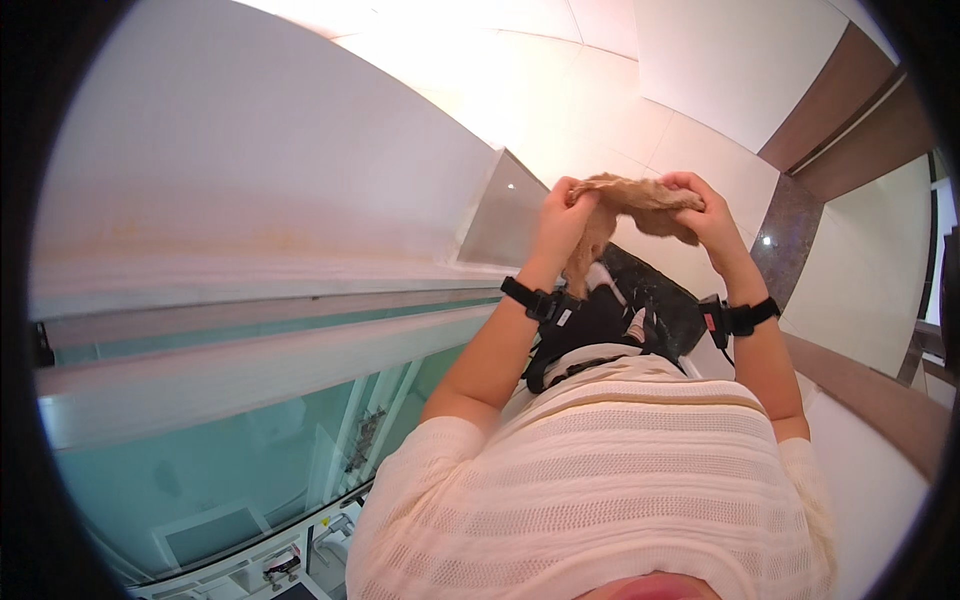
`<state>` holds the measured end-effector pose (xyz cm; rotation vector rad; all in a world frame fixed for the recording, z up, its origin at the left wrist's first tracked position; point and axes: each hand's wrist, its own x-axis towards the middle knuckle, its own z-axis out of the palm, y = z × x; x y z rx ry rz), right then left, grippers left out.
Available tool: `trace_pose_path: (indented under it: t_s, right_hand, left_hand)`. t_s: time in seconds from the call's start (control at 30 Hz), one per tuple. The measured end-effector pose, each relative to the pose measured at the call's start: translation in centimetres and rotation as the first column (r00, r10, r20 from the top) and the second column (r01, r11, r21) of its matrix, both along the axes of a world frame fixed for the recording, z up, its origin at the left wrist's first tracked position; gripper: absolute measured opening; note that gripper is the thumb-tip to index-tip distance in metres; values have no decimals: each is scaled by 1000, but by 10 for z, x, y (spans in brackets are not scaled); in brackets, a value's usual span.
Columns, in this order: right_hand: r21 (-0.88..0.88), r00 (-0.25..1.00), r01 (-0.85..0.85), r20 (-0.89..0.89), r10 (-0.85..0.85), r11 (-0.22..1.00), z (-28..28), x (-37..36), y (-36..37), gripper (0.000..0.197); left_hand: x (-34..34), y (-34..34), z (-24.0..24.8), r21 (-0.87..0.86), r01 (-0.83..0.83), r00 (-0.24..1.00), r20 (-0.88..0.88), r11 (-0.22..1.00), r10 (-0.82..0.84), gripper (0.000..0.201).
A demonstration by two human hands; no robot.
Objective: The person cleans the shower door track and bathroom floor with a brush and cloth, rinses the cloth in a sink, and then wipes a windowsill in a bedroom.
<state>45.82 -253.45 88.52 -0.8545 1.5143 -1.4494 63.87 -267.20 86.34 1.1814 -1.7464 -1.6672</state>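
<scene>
A crumpled brown cloth (632,192) is stretched between my two hands, out in front of my body. My left hand (562,222) pinches one end, and a loose part of the cloth hangs below it. The other end is gripped by my right hand (712,218), with fingers curled over the edge and a fold drooping beneath. Both arms reach forward, each with a black strap and a small device at the wrist. The cloth hides some of my fingertips.
A pale wall (270,150) runs along my left, above a white window frame (250,365) with greenish glass. Light floor tiles (590,110) lie ahead. A dark stone strip (785,235) and a brown door frame (850,110) stand to the right.
</scene>
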Motion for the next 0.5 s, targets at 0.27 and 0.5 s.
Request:
trace_pose_path:
  t_s: [0.27, 0.5]
  right_hand:
    - [35, 853, 182, 491, -176, 983, 3, -74, -22, 31]
    - [149, 872, 290, 367, -325, 945, 9, -86, -35, 35]
  left_hand:
    - [-71, -67, 10, 450, 325, 936, -278, 832, -216, 29]
    - [-87, -83, 19, 580, 402, 904, -374, 708, -207, 35]
